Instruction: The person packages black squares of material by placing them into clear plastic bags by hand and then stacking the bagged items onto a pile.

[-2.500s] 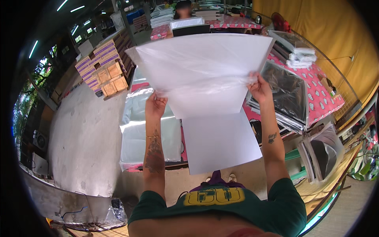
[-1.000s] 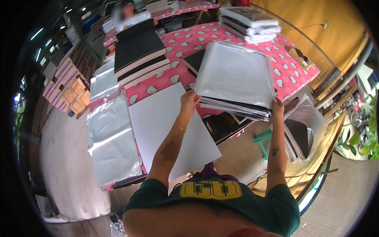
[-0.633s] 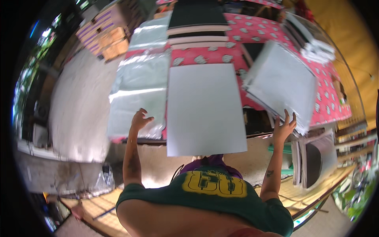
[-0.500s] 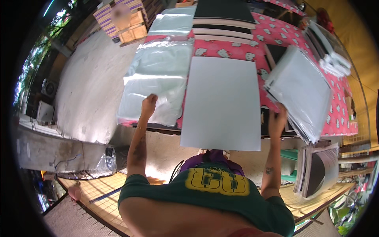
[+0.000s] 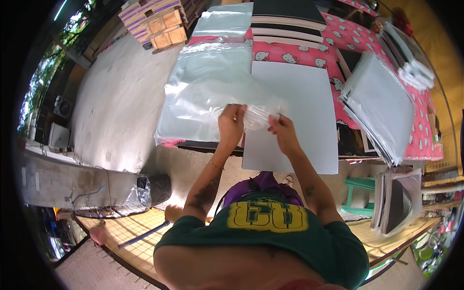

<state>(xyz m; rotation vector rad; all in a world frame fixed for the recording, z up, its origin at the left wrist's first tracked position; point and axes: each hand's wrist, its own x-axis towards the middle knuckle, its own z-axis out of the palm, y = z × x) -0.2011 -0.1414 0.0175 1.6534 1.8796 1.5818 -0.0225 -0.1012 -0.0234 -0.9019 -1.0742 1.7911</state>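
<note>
A clear plastic bag is drawn up from a flat stack of plastic bags on the left. It partly overlaps a large white board lying in front of me. My left hand is closed on the gathered edge of this bag. Just to the right, my right hand pinches the same edge between thumb and fingers, above the board. The board's near end hangs over the table edge.
A pink patterned tablecloth covers the table. Bagged boards lie in a tilted stack on the right; dark and white boards are piled at the back. Below stand a green stool and more wrapped boards. Wooden crates are back left.
Both hands have come together in front of me, the left moving right and the right moving left from beside the bagged stack. A plastic bag is now lifted between them. The view has shifted slightly.
</note>
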